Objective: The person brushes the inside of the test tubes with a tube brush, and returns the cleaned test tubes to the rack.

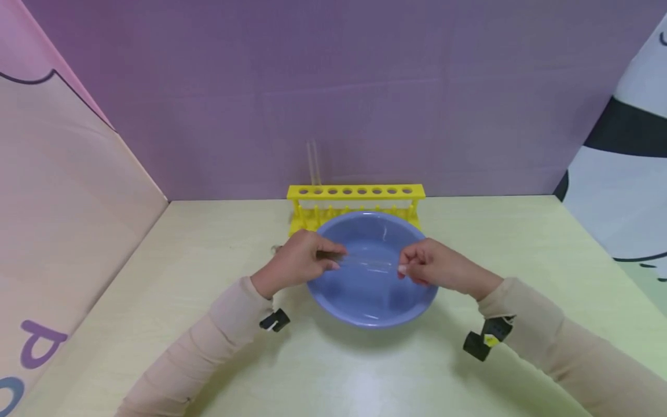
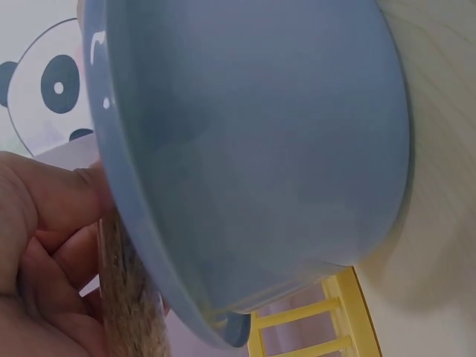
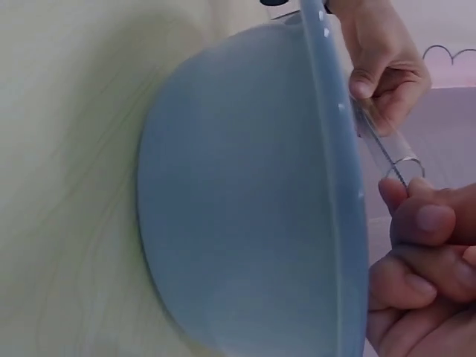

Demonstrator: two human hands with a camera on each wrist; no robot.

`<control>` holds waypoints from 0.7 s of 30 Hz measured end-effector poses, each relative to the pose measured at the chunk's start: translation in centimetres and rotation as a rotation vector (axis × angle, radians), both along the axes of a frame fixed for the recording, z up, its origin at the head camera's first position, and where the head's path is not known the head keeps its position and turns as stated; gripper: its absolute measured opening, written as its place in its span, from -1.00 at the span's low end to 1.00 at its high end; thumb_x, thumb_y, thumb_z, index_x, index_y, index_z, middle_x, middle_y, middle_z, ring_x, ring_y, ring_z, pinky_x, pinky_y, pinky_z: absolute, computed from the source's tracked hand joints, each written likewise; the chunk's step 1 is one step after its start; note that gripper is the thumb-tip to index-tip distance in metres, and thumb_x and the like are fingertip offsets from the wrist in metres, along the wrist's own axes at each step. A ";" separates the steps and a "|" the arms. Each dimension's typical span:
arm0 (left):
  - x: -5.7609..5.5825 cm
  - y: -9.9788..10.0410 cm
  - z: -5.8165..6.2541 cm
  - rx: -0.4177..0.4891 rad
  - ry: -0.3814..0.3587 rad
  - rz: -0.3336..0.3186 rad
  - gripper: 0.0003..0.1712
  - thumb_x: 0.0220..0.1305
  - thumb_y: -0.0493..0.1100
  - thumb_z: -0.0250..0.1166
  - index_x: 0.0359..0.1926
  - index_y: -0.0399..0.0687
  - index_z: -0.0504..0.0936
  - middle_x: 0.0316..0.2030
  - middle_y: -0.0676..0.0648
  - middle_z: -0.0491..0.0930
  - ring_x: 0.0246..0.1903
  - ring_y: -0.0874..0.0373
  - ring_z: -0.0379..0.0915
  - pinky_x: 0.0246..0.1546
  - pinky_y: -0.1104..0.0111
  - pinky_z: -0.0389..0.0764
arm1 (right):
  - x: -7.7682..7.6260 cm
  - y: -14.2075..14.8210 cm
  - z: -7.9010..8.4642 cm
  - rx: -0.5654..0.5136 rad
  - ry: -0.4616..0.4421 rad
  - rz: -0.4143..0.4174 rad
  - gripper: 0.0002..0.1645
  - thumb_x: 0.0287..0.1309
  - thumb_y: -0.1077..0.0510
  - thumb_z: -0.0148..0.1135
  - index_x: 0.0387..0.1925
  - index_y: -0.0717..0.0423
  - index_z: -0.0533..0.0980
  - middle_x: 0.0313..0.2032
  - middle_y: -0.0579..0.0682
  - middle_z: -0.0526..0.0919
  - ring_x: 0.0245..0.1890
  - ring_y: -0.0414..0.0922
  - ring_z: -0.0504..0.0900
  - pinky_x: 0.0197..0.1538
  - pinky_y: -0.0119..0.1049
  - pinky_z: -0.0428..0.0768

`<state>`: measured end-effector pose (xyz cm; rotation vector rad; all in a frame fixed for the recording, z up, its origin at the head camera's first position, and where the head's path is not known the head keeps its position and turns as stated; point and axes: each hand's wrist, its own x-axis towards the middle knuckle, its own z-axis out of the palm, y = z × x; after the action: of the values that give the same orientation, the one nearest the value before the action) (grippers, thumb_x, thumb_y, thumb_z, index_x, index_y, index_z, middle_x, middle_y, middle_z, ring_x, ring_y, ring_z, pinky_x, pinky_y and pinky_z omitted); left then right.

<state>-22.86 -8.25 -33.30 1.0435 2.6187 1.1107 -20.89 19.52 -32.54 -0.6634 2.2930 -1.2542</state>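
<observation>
Over the blue basin (image 1: 372, 307), my left hand (image 1: 297, 260) grips a clear glass test tube (image 1: 372, 263) held sideways. Brown bristles of a test tube brush (image 2: 132, 297) show by the left palm, inside the tube. From the tube's round mouth, toward the right, runs the brush's twisted wire (image 3: 383, 149). Fingertips of my right hand (image 1: 432, 263) pinch the end of that wire, just past the mouth; the other right fingers are curled. Both hands are at about the height of the basin rim.
Behind the basin stands a yellow test tube rack (image 1: 359, 191) with a row of holes. Another clear test tube (image 1: 314, 162) rises from its left end. A purple backdrop (image 1: 365, 104) closes off the far edge of the pale table (image 1: 219, 231).
</observation>
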 end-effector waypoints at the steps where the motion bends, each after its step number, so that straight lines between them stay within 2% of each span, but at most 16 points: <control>1: 0.0 0.0 0.0 -0.001 -0.003 -0.002 -0.69 0.09 -0.40 0.34 -0.07 -0.30 0.66 -0.17 -0.15 0.68 -0.24 0.18 0.64 -0.35 0.52 0.58 | 0.0 0.0 0.0 0.011 0.022 -0.002 -0.81 0.25 0.31 0.04 -0.43 0.37 0.48 -0.75 -0.11 0.30 -0.72 -0.28 0.24 -0.61 -0.43 0.21; 6: -0.1 -0.1 0.3 -0.018 0.011 -0.006 -0.70 0.12 -0.39 0.33 -0.08 -0.30 0.66 -0.16 -0.16 0.68 -0.28 0.21 0.63 -0.43 0.52 0.55 | 0.2 -0.1 -0.1 0.045 0.132 -0.004 -0.86 0.21 0.35 0.08 -0.46 0.31 0.48 -0.76 -0.15 0.30 -0.73 -0.31 0.24 -0.63 -0.46 0.19; 12: -0.1 -0.2 0.5 -0.044 0.031 -0.011 -0.72 0.14 -0.38 0.32 -0.08 -0.31 0.66 -0.17 -0.16 0.68 -0.29 0.20 0.63 -0.46 0.53 0.52 | 0.4 -0.1 -0.2 0.068 0.283 0.031 -0.86 0.17 0.36 0.13 -0.49 0.20 0.48 -0.73 -0.22 0.31 -0.71 -0.36 0.23 -0.63 -0.48 0.21; 16: -0.1 -0.2 0.4 -0.061 0.024 -0.020 -0.73 0.16 -0.37 0.30 -0.08 -0.31 0.66 -0.17 -0.16 0.68 -0.30 0.19 0.63 -0.48 0.54 0.48 | 0.5 0.0 -0.2 0.084 0.345 0.056 -0.84 0.20 0.32 0.17 -0.50 0.13 0.48 -0.72 -0.26 0.28 -0.69 -0.37 0.21 -0.60 -0.47 0.24; 21: -0.3 -0.4 0.5 -0.051 0.002 -0.036 -0.73 0.18 -0.36 0.28 -0.06 -0.31 0.65 -0.16 -0.17 0.68 -0.38 0.13 0.61 -0.55 0.51 0.40 | 0.3 0.3 -0.2 0.126 0.456 0.066 -0.82 0.19 0.33 0.19 -0.50 0.06 0.48 -0.67 -0.23 0.35 -0.65 -0.36 0.24 -0.56 -0.46 0.33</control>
<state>-23.13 -8.63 -32.85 1.0774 2.6040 1.0307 -20.57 19.86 -32.73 -1.0577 2.6577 -0.9932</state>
